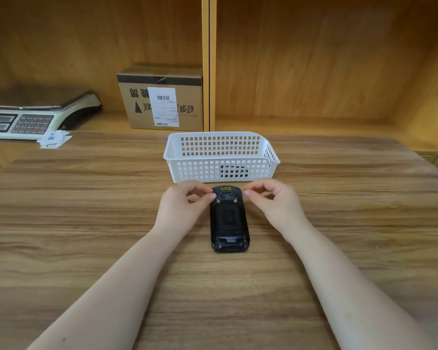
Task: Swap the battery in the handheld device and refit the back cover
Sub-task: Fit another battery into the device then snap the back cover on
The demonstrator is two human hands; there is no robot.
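Handheld device [229, 219] face down on table [86, 223], just before white basket [220, 157]. Back cover [228, 218] on, two screws [217, 200] standing proud. Left hand [185, 203] fingertips pinched at left screw; right hand [271, 198] pinched narrow beside, holding nothing. Dark item, perhaps battery [234, 171], in basket. Early or finishing: cannot tell.

**Your arms and hands, as seen from the head camera**

You are working bare-armed: no sleeve shows anywhere along either forearm, from the lower edge of the view up to the wrists. Your left hand [185, 203] and right hand [271, 198] carry no gloves, rings, watch or bands. Your fingernails are short and unpainted, with a pale natural sheen at the fingertips. A small dark mark sits on your left forearm, far back from the fingertips.
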